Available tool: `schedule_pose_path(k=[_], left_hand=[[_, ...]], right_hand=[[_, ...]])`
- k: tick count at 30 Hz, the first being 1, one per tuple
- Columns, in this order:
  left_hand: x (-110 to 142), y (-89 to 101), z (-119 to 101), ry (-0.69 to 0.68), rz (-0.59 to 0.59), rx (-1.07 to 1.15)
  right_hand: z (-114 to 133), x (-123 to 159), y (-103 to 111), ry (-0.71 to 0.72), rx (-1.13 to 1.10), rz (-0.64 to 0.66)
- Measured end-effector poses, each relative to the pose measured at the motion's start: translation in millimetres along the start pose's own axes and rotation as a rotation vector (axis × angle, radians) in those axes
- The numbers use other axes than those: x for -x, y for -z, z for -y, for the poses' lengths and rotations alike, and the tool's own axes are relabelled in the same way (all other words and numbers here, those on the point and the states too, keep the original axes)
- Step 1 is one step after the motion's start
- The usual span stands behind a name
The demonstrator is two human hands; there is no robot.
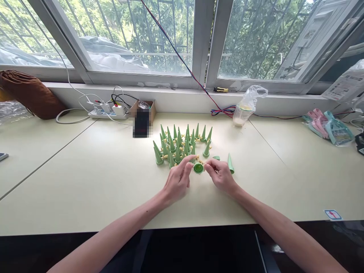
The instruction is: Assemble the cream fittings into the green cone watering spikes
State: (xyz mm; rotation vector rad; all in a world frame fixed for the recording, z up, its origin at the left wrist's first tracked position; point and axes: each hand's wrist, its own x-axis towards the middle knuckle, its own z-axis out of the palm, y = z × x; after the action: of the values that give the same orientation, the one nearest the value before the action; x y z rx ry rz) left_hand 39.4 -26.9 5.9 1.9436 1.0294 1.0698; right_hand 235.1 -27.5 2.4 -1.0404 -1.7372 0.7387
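Soft brown drawstring bag [34, 94] lies at pale cream desk's [85, 182] far L corner; thin grey device [3, 156], partly cut off, at L edge. Along far edge, L to R: white multi-socket power strip [106, 114] w/ plugs & cables, small brown cardboard box [154, 110] w/ blurred black item [141, 123] in front, coiled red-and-blue cable [223, 111], clear plastic bag [243, 110] w/ pale contents. Pink & teal plastic items [337, 129], clear-wrapped, nr far R corner. White, blue-bordered sticker [333, 215] w/ red mark at near edge, R side. Black-and-yellow tool [221, 90] on white sill [182, 101] behind far edge.
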Motion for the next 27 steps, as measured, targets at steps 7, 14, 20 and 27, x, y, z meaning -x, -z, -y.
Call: schedule_pose_path(k=[7, 14, 20, 27], left_hand=[[-2.5, 2.5, 0.6, 0.096, 0.012, 0.213], [-5.5, 10.6, 1.0, 0.093, 0.089, 0.276], [-5.8, 14.2, 5.4, 0.009, 0.138, 0.23], [-7.4, 12.3, 9.6, -0.109, 0.137, 0.097]], right_hand=[[-1.4, -0.4, 0.0, 0.004, 0.012, 0.01], [-3.8, 0.0, 0.5, 0.01, 0.011, 0.017], [-4.4, 1.1, 0.7, -0.002, 0.028, 0.021], [-3.7, 1.8, 0.8, -0.017, 0.019, 0.014]])
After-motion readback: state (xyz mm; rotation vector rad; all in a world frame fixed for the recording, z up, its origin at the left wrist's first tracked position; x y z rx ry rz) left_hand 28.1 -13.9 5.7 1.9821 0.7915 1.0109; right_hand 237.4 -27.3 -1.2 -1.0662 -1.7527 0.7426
